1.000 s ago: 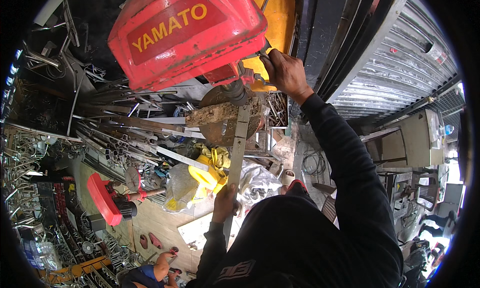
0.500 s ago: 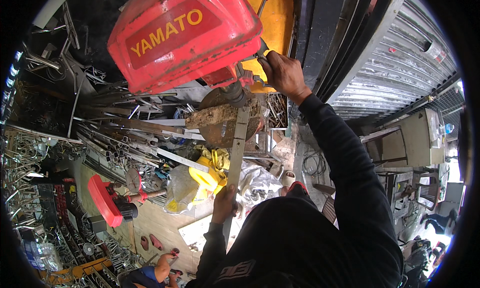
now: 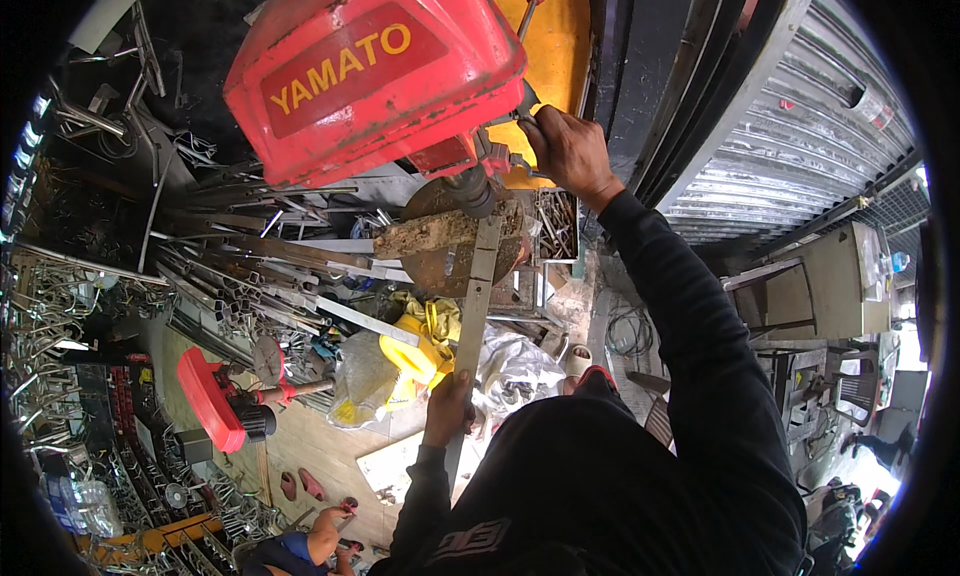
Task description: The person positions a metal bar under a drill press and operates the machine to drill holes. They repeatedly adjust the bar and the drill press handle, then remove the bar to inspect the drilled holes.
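In front of me stands a red drill press, its chuck pointing down over a flat metal bar with small marks or holes along it. My left hand is closed round the near part of this bar. The bar's far end lies on a rough wooden board across the round, rusty drill table. At the right side of the machine, my right hand grips the drill press's feed handle. Whether the drill bit touches the bar is hidden under the chuck.
A tray of small metal pieces sits right of the drill table. Metal tubes are heaped at left, with a yellow bag below. Another red drill press stands lower left, near a person's arm. A corrugated shutter rises at right.
Both hands keep their holds, and the bar stays under the chuck. The whole view has shifted very slightly.
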Demonstrator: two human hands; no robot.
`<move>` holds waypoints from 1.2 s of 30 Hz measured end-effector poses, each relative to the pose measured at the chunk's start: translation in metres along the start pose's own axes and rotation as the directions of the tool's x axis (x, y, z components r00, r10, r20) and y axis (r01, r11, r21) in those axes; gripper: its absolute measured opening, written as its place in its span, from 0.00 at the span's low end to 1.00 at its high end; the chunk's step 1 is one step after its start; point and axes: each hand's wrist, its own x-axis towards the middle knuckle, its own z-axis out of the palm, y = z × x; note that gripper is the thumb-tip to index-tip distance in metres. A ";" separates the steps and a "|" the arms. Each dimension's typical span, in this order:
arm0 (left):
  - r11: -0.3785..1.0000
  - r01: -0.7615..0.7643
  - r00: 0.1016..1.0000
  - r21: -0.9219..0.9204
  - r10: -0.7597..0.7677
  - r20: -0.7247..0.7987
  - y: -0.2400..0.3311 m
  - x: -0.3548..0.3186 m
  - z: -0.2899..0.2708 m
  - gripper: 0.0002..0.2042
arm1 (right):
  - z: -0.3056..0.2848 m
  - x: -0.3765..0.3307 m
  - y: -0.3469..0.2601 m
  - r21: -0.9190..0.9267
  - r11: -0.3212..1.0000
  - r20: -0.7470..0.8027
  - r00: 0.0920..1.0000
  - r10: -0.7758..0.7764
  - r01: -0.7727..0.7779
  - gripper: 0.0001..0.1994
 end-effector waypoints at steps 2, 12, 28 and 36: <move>0.999 -0.039 0.999 0.004 0.039 0.000 0.000 0.000 0.000 0.23 | 0.001 0.000 0.000 0.005 1.000 -0.004 1.000 -0.002 0.002 0.15; 1.000 -0.006 1.000 -0.011 0.006 -0.002 0.004 -0.003 0.001 0.21 | 0.001 0.000 0.001 -0.010 1.000 -0.013 1.000 -0.018 0.018 0.15; 0.999 -0.047 0.999 0.013 0.047 0.011 0.005 -0.002 -0.002 0.22 | 0.003 0.000 0.003 0.021 0.999 -0.030 0.999 -0.036 0.036 0.14; 0.999 -0.031 1.000 0.021 0.031 0.005 0.007 -0.002 -0.003 0.22 | 0.003 0.000 0.004 0.001 0.999 -0.021 0.999 -0.033 0.033 0.14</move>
